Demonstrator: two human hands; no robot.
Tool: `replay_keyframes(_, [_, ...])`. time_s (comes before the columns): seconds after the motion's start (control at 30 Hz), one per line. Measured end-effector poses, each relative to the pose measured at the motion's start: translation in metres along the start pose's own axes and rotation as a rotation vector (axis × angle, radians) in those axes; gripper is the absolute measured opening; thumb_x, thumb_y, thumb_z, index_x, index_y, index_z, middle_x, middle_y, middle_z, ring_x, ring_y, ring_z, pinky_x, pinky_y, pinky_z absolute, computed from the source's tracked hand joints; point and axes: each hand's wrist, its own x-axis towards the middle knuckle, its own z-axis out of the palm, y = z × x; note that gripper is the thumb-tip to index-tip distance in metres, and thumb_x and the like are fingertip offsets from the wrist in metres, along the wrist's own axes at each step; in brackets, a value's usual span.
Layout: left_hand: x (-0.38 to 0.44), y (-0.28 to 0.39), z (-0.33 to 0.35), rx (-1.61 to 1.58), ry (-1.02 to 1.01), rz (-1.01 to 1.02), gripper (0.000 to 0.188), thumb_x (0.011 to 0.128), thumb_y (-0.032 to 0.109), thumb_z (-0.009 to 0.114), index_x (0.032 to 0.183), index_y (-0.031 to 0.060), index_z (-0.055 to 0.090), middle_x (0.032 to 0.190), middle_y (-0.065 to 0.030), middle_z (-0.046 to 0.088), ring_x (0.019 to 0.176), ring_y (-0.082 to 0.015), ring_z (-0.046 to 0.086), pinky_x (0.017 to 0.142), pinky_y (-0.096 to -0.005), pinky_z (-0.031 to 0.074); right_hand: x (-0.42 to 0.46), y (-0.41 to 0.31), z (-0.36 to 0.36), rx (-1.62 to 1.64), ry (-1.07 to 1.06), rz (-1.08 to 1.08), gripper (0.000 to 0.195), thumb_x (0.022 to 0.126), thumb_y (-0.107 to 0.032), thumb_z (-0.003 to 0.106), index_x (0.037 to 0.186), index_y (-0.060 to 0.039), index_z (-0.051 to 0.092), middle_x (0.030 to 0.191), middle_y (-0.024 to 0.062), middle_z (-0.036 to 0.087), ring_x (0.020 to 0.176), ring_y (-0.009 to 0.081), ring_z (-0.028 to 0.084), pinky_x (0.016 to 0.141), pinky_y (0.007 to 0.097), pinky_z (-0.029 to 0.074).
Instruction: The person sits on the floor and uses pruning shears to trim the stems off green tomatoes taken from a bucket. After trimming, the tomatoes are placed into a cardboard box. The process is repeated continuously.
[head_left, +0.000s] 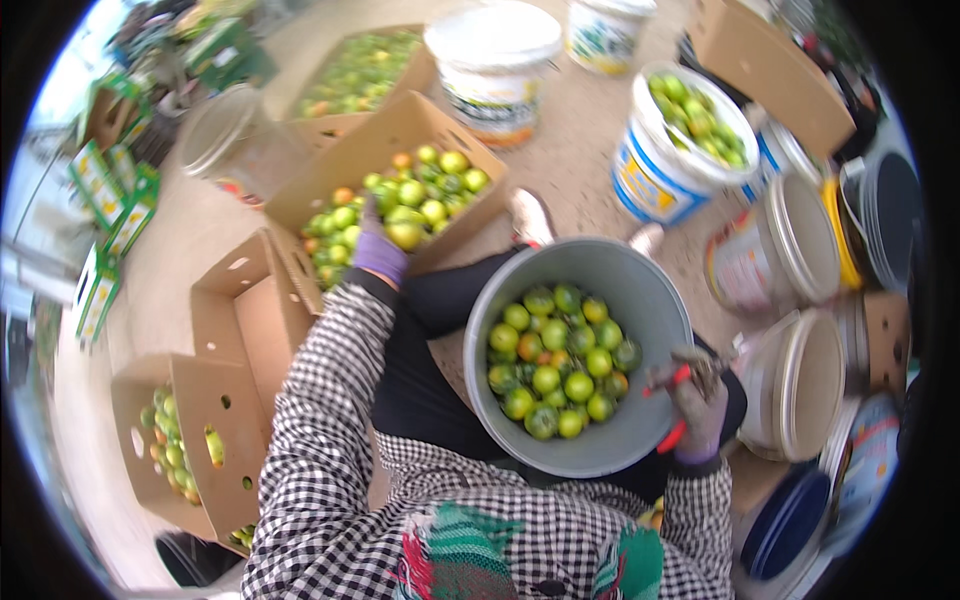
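Green tomatoes (555, 360), a few turning orange, lie in the lower part of a grey plastic bucket (660, 292) between my knees. My right hand (699, 409), in a dirt-stained purple glove, is at the bucket's right rim and holds red-handled clippers (675, 435). My left hand (380, 244), in a purple glove, reaches into a cardboard box (472, 214) of green and orange tomatoes (411, 193). It touches the tomatoes beside a large yellow-green one; its fingers are blurred, so whether it grips one cannot be told.
An empty-looking cardboard box (255, 322) and another with tomatoes (202, 450) stand at left. A white bucket of tomatoes (660, 172) is ahead on the right. Several used buckets (757, 382) line the right side. A lidded white bucket (487, 82) stands ahead.
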Motion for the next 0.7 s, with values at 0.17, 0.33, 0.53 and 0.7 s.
replay_keyframes(0.17, [0.022,0.028,-0.032,0.68,0.296,0.21,0.066,0.098,0.045,0.066,0.154,0.0193,0.042,0.145,-0.0133,0.055,0.132,-0.035,0.053,0.103,-0.0592,0.049,0.005,-0.006,0.007,0.179,0.023,-0.028,0.054,0.096,-0.026,0.072,0.137,0.0045,0.054,0.108,0.0131,0.069,0.104,0.0256,0.067,0.097,0.0416,0.053])
replay_keyframes(0.33, [-0.045,0.001,0.107,1.096,-0.124,0.555,0.041,0.102,0.022,0.065,0.138,0.0019,0.059,0.127,-0.0113,0.066,0.108,-0.0201,0.066,0.092,-0.0308,0.055,0.001,0.003,0.0,0.349,0.031,-0.075,0.058,0.095,-0.028,0.074,0.138,0.0057,0.053,0.108,0.0131,0.069,0.105,0.0274,0.066,0.098,0.0446,0.053])
replay_keyframes(0.53, [-0.136,-0.141,0.21,1.833,-1.255,0.304,0.04,0.09,0.023,0.075,0.125,0.0046,0.067,0.119,-0.016,0.066,0.111,-0.0307,0.065,0.097,-0.0408,0.052,0.004,0.012,0.001,0.56,-0.003,-0.178,0.053,0.098,-0.024,0.071,0.139,0.0037,0.053,0.11,0.0123,0.067,0.106,0.0277,0.064,0.1,0.0478,0.049])
replay_keyframes(0.7, [-0.091,-0.241,0.168,2.278,-1.128,-0.382,0.05,0.086,0.02,0.074,0.132,0.0056,0.064,0.128,-0.02,0.068,0.119,-0.0381,0.064,0.1,-0.0451,0.051,0.006,0.015,0.001,0.593,-0.023,-0.219,0.051,0.099,-0.022,0.069,0.139,0.0039,0.052,0.11,0.0126,0.068,0.106,0.0273,0.064,0.102,0.0479,0.048])
